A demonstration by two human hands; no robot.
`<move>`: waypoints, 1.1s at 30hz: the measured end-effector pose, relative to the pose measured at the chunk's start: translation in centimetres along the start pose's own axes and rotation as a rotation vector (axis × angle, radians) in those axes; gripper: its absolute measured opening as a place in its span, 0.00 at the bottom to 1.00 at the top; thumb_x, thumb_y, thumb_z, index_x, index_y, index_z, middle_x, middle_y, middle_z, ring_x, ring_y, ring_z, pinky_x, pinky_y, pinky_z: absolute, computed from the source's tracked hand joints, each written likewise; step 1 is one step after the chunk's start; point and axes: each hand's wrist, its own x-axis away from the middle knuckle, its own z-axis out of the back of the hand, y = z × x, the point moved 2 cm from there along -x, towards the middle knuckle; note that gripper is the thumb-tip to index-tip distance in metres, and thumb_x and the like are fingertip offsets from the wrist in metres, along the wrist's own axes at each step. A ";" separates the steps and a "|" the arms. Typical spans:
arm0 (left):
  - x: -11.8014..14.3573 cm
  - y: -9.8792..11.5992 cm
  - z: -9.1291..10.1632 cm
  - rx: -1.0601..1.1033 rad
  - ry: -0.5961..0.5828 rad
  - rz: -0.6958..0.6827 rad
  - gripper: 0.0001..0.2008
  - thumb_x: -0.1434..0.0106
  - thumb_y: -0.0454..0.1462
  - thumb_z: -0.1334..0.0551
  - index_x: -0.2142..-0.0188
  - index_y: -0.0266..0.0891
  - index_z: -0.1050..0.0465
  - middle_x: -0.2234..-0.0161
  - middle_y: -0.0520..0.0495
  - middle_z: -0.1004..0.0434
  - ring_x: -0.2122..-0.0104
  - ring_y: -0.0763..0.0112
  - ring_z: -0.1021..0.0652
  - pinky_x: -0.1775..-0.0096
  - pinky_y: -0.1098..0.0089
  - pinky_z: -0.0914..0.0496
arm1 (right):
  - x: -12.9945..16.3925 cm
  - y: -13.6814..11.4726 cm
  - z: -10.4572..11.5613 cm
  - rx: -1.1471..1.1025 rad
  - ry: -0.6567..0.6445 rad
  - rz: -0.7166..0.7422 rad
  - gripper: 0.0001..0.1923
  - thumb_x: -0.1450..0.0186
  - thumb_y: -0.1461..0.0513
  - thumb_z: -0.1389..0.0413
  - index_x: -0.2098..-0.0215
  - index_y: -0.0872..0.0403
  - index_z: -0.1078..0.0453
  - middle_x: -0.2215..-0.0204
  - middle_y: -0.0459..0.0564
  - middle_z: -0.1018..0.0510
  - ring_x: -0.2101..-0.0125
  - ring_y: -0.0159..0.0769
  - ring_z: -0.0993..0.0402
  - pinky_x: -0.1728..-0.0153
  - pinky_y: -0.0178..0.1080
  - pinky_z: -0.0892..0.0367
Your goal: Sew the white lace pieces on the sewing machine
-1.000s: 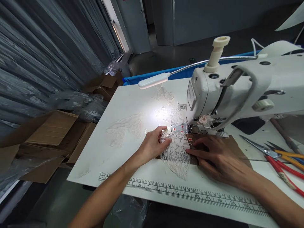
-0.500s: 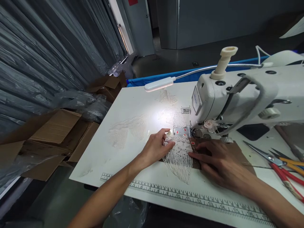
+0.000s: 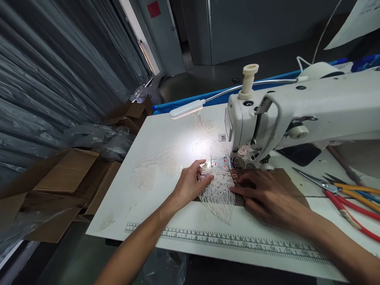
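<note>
Cream openwork lace piece [image 3: 219, 196] under my fingers, brown paper sheet [image 3: 285, 180] beneath; white table [image 3: 154, 198], white sewing machine [image 3: 297, 111], red-handled scissors [image 3: 350, 211].

A small gooseneck lamp [image 3: 187, 109] throws a hard white glare onto the table [image 3: 154, 138] just left of the sewing machine [image 3: 267, 114], washing out the lace [image 3: 218, 194] there. The room behind is dim. Wide-angle distortion bends the edges, yet focus stays sharp.
</note>
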 end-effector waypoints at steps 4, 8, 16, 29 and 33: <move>0.1 0.3 0.6 -0.136 0.102 -0.154 0.21 0.38 0.43 0.37 0.47 0.41 0.31 0.68 0.52 0.31 0.77 0.78 0.32 0.74 0.73 0.34 | 0.0 0.2 -0.1 -0.015 0.003 0.031 0.23 0.35 0.64 0.47 0.43 0.38 0.34 0.51 0.51 0.32 0.53 0.46 0.33 0.52 0.54 0.35; 0.6 1.3 1.0 -0.352 0.207 -0.494 0.11 0.34 0.39 0.42 0.54 0.39 0.26 0.60 0.47 0.28 0.74 0.77 0.28 0.76 0.73 0.33 | 0.1 0.8 -0.4 -0.013 0.011 0.037 0.23 0.35 0.63 0.47 0.43 0.38 0.34 0.51 0.51 0.32 0.52 0.46 0.33 0.52 0.54 0.35; 1.7 3.0 -2.0 -0.570 -0.051 -0.879 0.14 0.30 0.36 0.47 0.50 0.29 0.31 0.48 0.36 0.29 0.53 0.63 0.26 0.50 0.61 0.27 | 0.2 0.6 -0.5 0.035 0.019 0.043 0.22 0.34 0.62 0.49 0.43 0.40 0.34 0.52 0.53 0.31 0.54 0.47 0.31 0.54 0.54 0.35; 0.1 2.8 -2.7 -0.934 -0.078 -0.956 0.18 0.28 0.35 0.51 0.46 0.23 0.35 0.46 0.29 0.32 0.57 0.59 0.28 0.58 0.61 0.32 | 0.2 0.9 -0.6 0.044 -0.009 0.084 0.27 0.35 0.63 0.47 0.39 0.40 0.38 0.51 0.53 0.32 0.52 0.48 0.32 0.51 0.57 0.38; 0.3 2.9 -2.6 -0.851 -0.094 -0.917 0.20 0.28 0.39 0.50 0.46 0.24 0.35 0.44 0.27 0.34 0.57 0.58 0.28 0.57 0.59 0.32 | 0.1 0.5 -0.4 0.054 0.005 0.076 0.25 0.36 0.63 0.47 0.41 0.41 0.36 0.53 0.53 0.30 0.53 0.48 0.32 0.51 0.57 0.38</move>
